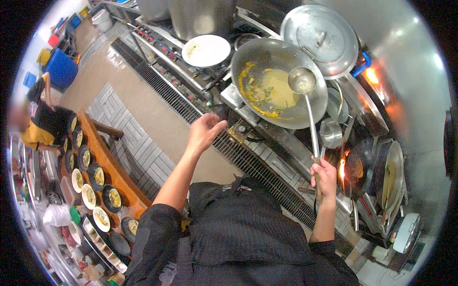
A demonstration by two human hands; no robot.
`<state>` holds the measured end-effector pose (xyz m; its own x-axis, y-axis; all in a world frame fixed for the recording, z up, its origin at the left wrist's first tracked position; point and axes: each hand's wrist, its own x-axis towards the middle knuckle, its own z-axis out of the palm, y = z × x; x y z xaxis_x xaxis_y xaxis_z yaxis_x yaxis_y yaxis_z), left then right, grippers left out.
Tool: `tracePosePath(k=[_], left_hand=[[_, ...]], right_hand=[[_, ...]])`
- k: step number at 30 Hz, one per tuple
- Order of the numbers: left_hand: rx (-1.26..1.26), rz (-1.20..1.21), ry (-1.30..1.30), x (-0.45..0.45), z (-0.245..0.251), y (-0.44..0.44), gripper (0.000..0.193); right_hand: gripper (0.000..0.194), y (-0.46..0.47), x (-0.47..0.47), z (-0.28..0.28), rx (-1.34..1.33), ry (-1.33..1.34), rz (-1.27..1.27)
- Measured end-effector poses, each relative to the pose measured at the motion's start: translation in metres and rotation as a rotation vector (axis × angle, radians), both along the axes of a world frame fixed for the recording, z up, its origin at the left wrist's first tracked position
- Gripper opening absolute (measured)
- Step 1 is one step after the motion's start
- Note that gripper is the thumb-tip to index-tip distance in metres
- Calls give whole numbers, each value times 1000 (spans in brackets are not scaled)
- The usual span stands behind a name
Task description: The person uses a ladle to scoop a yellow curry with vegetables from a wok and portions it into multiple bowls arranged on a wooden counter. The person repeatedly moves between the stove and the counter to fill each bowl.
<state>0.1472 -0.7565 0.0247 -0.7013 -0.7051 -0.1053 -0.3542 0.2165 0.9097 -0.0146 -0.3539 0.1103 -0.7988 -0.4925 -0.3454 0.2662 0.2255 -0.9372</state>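
My right hand point(323, 175) grips the handle of a long metal ladle point(302, 80). Its bowl is over the right part of a big metal wok point(250, 53) and holds some pale liquid. Inside the wok lie pale yellowish broth point(279, 89), yellow pieces and green bits along the left side. My left hand point(207, 130) is raised over the floor, left of the stove's front edge, with its fingers apart and nothing in them. Beyond it, a white bowl point(206, 50) stands just left of the wok. A large round metal lid point(320, 39) leans behind the wok.
Flames point(342, 168) burn beside a dark pan point(357, 168) at the right. A second ladle point(331, 133) lies below the wok. A metal floor grate point(161, 89) runs along the stove. On the left, several filled bowls point(96, 176) stand on an orange counter point(121, 186), near another person point(50, 111).
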Motion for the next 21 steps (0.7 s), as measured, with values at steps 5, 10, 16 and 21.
tracePosePath(k=[5,10,16,21], left_hand=[[-97,27,-146,-83,-24,16,50],[-17,82,-149,-92,-47,15,50],[-117,56,-282,-121,-66,8,48],[-32,31,-254,-134,-78,-15,47]], right_hand=[[20,23,-57,-9,366,149,-23],[30,10,-112,-10,615,357,-6],[49,-57,-142,-22,724,830,151],[51,-87,-132,5,668,785,309]])
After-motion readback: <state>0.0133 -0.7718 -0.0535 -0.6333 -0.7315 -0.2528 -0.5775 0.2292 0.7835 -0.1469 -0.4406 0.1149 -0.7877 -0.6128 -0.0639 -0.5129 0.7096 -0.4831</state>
